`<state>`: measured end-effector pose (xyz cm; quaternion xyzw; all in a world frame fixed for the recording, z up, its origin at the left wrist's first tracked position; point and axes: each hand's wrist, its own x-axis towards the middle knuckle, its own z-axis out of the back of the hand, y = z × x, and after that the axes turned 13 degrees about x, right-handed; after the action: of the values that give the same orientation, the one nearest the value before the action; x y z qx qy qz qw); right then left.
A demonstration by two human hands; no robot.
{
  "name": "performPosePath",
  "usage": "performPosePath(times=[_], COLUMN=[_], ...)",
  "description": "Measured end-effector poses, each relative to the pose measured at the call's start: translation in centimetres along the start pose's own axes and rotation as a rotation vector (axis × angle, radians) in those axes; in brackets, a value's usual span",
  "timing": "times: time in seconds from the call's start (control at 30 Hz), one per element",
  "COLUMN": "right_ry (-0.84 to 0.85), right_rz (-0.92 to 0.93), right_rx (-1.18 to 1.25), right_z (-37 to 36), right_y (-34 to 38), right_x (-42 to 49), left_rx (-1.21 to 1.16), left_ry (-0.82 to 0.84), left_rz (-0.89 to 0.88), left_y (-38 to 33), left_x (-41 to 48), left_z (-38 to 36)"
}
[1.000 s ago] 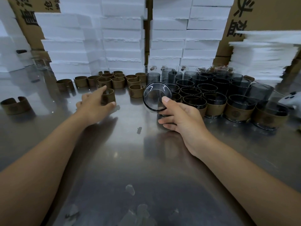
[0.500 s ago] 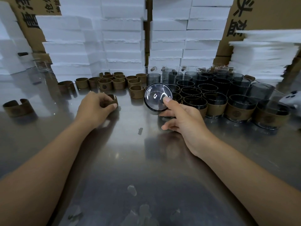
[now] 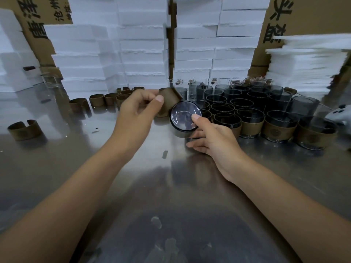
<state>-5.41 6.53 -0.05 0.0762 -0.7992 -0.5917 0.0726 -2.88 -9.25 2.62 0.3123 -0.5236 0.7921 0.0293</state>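
My right hand (image 3: 212,137) grips a dark smoked glass cup (image 3: 183,118) tipped on its side, its round base facing me, thumb on the base. My left hand (image 3: 138,109) pinches a brown split paper sleeve (image 3: 170,100) and holds it lifted just left of and above the cup. The sleeve is blurred and nearly touches the cup's rim. Both hands hover over the steel table (image 3: 171,186).
Several loose brown sleeves (image 3: 106,99) line the back left, one more sleeve (image 3: 24,130) far left. Several dark cups (image 3: 252,103), the front ones sleeved, crowd the right. White foam blocks (image 3: 144,44) and cartons stand behind. A white object (image 3: 340,114) lies at the right edge.
My left hand picked a sleeve off the table and carried it up and right to the cup. My right hand kept the tilted cup in nearly the same place.
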Motion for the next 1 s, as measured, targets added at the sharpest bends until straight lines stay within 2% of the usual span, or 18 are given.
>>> performPosePath(times=[0.13,0.4,0.6,0.87,1.0], right_ry=[-0.007,0.017,0.004,0.052,0.072], right_rz=[0.020,0.019,0.018,-0.163,-0.187], right_rx=[-0.026,-0.073,0.079,0.508,0.569], right_z=[0.1,-0.3,-1.2,-1.5,-1.3], right_y=[-0.2,0.0,0.0,0.4,1.0], right_x=[0.2,-0.1,-0.7,-1.1,-1.2], left_rx=[-0.064,-0.074,-0.121,-0.224,-0.281], left_ry=[0.075,0.073,0.085,0.145,0.182], left_rz=[-0.046,-0.123,-0.162,-0.130,-0.107], left_y=[-1.1,-1.3,-1.7,-1.7,-1.5], left_x=[-1.1,-1.7,-1.7,-1.9,-1.7], left_z=[-1.1,-1.5,-1.3,-1.4,-1.2])
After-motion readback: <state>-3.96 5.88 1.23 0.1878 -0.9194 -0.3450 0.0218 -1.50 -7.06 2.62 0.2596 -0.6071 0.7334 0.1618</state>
